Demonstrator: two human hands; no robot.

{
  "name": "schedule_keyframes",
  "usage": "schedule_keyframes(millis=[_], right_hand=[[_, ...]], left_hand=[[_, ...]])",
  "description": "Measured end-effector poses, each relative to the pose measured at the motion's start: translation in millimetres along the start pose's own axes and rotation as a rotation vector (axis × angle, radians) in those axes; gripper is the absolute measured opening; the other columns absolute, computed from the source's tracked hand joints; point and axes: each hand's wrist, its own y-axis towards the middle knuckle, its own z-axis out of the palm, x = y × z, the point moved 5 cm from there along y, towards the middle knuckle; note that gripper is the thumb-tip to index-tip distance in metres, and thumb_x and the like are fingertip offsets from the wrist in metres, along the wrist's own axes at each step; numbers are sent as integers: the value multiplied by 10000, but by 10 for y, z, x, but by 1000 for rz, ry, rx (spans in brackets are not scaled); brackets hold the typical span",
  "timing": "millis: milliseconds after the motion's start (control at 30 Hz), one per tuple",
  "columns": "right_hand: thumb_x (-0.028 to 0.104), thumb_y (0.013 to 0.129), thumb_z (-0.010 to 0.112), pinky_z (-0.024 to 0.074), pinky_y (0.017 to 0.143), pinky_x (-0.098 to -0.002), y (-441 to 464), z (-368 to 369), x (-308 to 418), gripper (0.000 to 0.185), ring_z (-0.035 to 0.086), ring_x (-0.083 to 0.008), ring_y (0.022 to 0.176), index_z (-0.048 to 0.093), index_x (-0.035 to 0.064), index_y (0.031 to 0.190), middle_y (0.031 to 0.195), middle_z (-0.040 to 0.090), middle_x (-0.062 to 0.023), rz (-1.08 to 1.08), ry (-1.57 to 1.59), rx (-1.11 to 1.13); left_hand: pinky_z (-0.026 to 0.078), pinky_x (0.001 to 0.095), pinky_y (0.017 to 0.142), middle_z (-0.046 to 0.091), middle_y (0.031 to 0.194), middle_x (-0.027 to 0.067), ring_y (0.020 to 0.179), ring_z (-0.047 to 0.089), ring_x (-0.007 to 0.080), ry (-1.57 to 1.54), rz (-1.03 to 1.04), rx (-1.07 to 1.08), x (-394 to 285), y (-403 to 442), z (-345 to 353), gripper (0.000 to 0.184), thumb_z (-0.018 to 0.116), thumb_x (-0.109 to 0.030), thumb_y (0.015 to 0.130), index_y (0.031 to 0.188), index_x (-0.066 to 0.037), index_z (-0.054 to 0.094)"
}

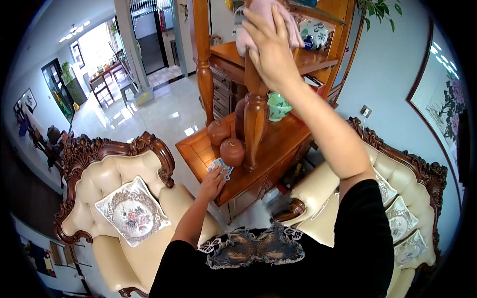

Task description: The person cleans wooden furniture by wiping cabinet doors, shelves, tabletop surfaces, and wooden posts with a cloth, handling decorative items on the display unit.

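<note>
My right hand [271,52] is raised at the top of the view, pressing a pink cloth [268,12] around the upper part of a turned wooden post [256,119]. Its fingers lie over the cloth. My left hand [212,183] rests with its fingers laid out at the edge of a wooden cabinet top [196,149], touching a small blue-and-white printed packet or card [218,166]. Two round reddish-brown lidded jars stand close by: the nearer jar [232,152] beside the post, the other jar [218,132] behind it.
A green patterned pot [278,107] stands behind the post, below a shelf with a decorated plate [318,34]. A second wooden post [203,64] rises at left. A cream armchair [119,198] flanks the cabinet on the left, a cream sofa [318,191] on the right.
</note>
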Motion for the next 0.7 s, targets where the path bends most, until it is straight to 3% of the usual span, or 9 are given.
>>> schedule_keyframes(millis=[67,133,167,333,500,700], right_hand=[[27,838,675,243,1241,-547,-403,95,140,552,229,-495,1501,584,-10,1381,1545,459,-122,49,14,70],[-34,816,687,219,1258,-530,-827,221,306,613,202,-494,1511,565,27,1414,1593,420,-84,146,58,147],[-2,827,676,229,1247,-542,-1020,265,399,594,220,-504,1501,556,-22,1408,1593,397,-101,169,54,191],[40,857,645,216,1232,-593,-2019,655,672,596,217,-493,1504,550,53,1445,1636,345,-11,288,-11,318],[117,835,694,234,1215,-586,-2170,706,709,577,277,-458,1464,608,114,1405,1579,440,39,362,17,271],[53,792,687,240,1214,-542,-2051,668,591,512,273,-436,1454,667,109,1300,1502,528,2,380,85,164]], left_hand=[[308,504,1220,489,1538,122,1443,428,344,26,7,-23,-25,-9,-19,482,641,-203,979,1450,-140,563],[314,505,1217,494,1533,117,1442,429,343,9,4,-29,-14,-1,-7,468,640,-207,981,1439,-142,574],[315,504,1217,494,1532,118,1442,429,343,6,14,-40,-16,5,-14,458,638,-209,983,1431,-139,580],[315,493,1219,507,1514,127,1435,438,338,16,37,-68,-49,-4,-60,419,616,-224,1003,1410,-124,599],[327,489,1206,475,1539,139,1434,420,379,-3,28,-44,-60,-1,-79,399,586,-192,1013,1407,-129,603],[326,478,1212,499,1512,144,1424,443,350,-8,22,-93,-85,5,-108,365,604,-198,1003,1353,-101,638]])
